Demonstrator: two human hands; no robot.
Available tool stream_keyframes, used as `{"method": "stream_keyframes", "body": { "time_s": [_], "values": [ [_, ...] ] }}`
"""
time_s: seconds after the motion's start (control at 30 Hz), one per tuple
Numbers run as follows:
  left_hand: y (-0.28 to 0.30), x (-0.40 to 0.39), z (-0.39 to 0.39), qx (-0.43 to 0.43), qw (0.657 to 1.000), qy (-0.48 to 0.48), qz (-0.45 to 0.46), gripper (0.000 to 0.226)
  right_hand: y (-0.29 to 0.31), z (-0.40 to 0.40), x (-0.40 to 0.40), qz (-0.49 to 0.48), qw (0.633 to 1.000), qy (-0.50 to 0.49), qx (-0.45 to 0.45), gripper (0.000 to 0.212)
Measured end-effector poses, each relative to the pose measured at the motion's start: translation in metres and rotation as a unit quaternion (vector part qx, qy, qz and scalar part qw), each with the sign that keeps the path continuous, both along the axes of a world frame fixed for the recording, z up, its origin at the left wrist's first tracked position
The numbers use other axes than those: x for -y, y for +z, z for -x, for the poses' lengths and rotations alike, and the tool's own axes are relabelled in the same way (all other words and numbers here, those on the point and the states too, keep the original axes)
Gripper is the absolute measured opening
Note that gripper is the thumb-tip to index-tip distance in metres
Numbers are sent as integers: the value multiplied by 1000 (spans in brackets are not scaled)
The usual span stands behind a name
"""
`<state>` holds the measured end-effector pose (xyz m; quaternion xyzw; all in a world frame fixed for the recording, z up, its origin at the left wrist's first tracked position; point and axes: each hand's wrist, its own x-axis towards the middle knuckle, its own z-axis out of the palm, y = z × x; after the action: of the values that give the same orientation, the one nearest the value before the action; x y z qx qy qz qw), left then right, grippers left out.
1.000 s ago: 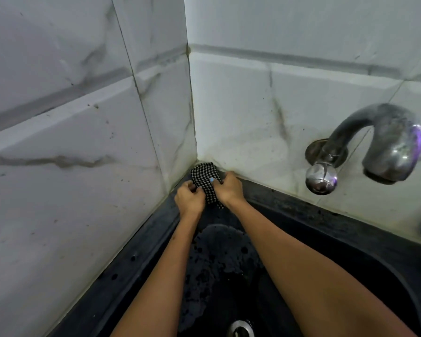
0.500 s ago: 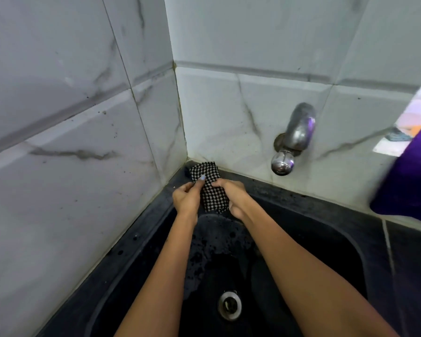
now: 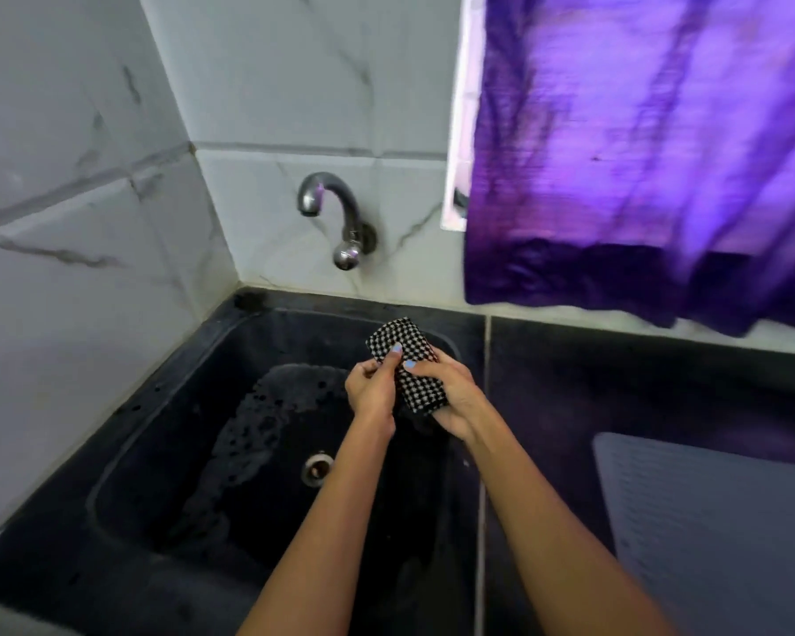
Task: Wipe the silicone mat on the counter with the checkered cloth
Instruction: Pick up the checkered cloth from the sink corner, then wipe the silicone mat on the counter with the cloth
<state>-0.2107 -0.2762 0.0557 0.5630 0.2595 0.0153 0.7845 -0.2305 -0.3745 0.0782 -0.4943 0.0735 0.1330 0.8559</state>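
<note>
The black-and-white checkered cloth (image 3: 408,360) is folded into a small wad and held over the right side of the black sink (image 3: 166,452). My left hand (image 3: 372,391) pinches its left edge with thumb and fingers. My right hand (image 3: 455,397) grips it from the right and underneath. The grey silicone mat (image 3: 717,534), with rows of small bumps, lies flat on the dark counter (image 3: 616,383) at the lower right, apart from both hands.
A chrome tap (image 3: 336,218) juts from the marble-tiled back wall above the sink. A purple curtain (image 3: 652,153) hangs over the counter at the upper right. The drain (image 3: 316,468) sits in the wet sink floor. A tiled wall closes the left side.
The view has swung to the right, bringing the curtain, counter and mat into sight. Both hands have carried the cloth from the sink's back left corner toward its right side.
</note>
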Motion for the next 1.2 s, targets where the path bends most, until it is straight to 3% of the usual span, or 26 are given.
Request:
{"method": "stream_keyframes", "body": {
  "time_s": [0.2, 0.3, 0.4, 0.47, 0.53, 0.6, 0.73, 0.8, 0.87, 0.93, 1.03, 1.13, 1.2],
  "values": [
    [-1, 102, 76, 14, 999, -50, -6, 26, -2, 90, 95, -54, 996, -70, 10, 55],
    [-4, 140, 107, 21, 994, -101, -19, 20, -4, 124, 135, -62, 991, -120, -1, 53],
    [-6, 168, 128, 32, 978, -189, -76, 17, -2, 150, 170, -35, 984, -173, -22, 48],
    [-8, 179, 136, 39, 956, -232, -174, 18, 1, 161, 191, 3, 976, -213, -34, 45],
    [-11, 183, 142, 60, 916, -252, -305, 16, 1, 162, 209, 66, 963, -257, -49, 49],
    [-20, 185, 144, 87, 867, -285, -400, 20, -5, 157, 224, 212, 930, -297, -49, 57],
    [-42, 188, 140, 147, 742, -378, -533, 44, -23, 154, 220, 612, 753, -241, 21, 65],
    [-52, 190, 134, 170, 671, -420, -587, 51, -43, 154, 206, 711, 682, -167, 41, 70],
    [-61, 190, 128, 182, 610, -443, -631, 54, -66, 156, 190, 757, 647, -90, 28, 65],
    [-70, 188, 123, 186, 565, -458, -661, 56, -85, 159, 177, 784, 620, -35, 9, 59],
    [-81, 183, 115, 196, 537, -469, -673, 55, -97, 159, 174, 797, 604, -25, 11, 61],
    [-87, 182, 109, 215, 535, -467, -671, 56, -98, 159, 180, 783, 618, -38, 48, 60],
    [-89, 184, 107, 223, 537, -464, -668, 57, -92, 156, 191, 740, 669, -54, 49, 54]
  ]
}}
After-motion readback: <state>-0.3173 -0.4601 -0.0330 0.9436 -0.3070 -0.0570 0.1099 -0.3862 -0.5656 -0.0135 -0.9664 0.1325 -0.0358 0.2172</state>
